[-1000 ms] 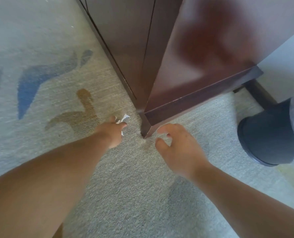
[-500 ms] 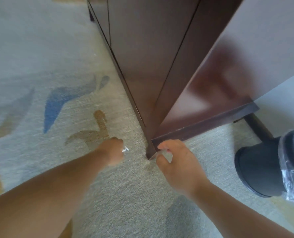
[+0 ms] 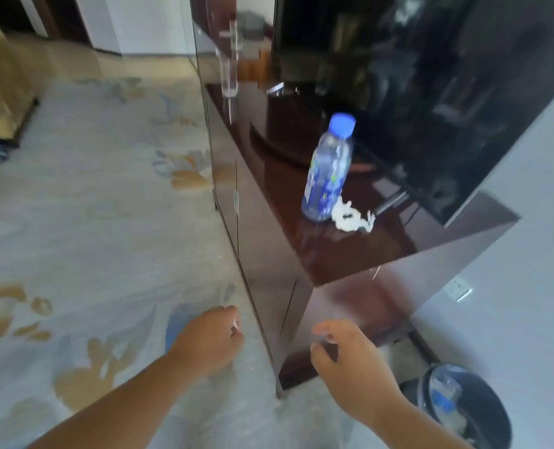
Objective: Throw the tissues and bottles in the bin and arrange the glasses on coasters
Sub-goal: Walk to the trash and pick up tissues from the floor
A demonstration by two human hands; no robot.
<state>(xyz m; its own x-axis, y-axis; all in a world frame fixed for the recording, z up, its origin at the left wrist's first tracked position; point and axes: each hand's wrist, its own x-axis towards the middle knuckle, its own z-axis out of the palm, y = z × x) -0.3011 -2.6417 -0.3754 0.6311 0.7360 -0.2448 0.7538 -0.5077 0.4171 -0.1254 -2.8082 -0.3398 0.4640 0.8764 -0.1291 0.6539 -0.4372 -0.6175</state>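
Tissue point(image 3: 235, 324) (barely showing) clenched in left hand point(image 3: 210, 341); right hand point(image 3: 350, 361) relaxed, empty; bottle point(image 3: 329, 170) standing on cabinet point(image 3: 382, 241).

this looks like a hotel room, or a home sitting room. pale carpet point(image 3: 91, 222) with blue and gold leaf shapes covers the floor. a long, glossy dark-wood cabinet point(image 3: 269, 254) carries a big black television point(image 3: 431, 92). a small lined bin point(image 3: 495, 413) sits by the cabinet's end, with a white socket point(image 3: 460, 289) low on the plain grey wall point(image 3: 528, 205).
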